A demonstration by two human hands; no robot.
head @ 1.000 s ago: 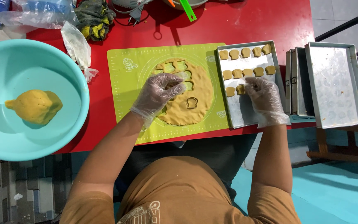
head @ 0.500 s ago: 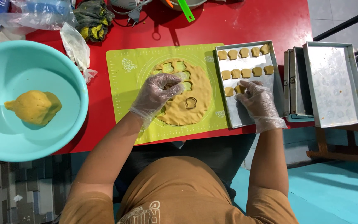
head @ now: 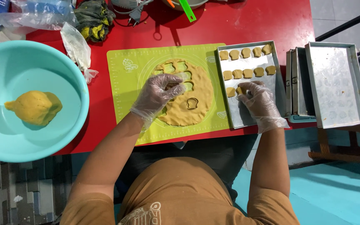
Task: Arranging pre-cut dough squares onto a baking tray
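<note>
Both my hands wear clear plastic gloves. My left hand (head: 159,95) rests on the rolled yellow dough sheet (head: 201,93) on a green mat (head: 126,79), its fingertips pinching a small clear cutter (head: 183,77). The sheet has several cut-out holes and one cut shape (head: 192,103) still in it. My right hand (head: 258,102) is over the metal baking tray (head: 251,120), fingers closed on a cut dough piece (head: 240,89) in the third row. Two rows of cut pieces (head: 246,53) fill the tray's far end.
A big turquoise bowl (head: 83,89) with a dough lump (head: 34,107) stands at the left. Stacked trays (head: 294,79) and an empty metal tray (head: 338,83) lie at the right, over the red table's (head: 251,21) edge. Plastic bags (head: 78,46), a cloth (head: 93,16) and a green tool (head: 187,9) lie at the back.
My right hand has shifted left and farther up the tray to the third row of pieces. My left hand has stayed on the dough sheet.
</note>
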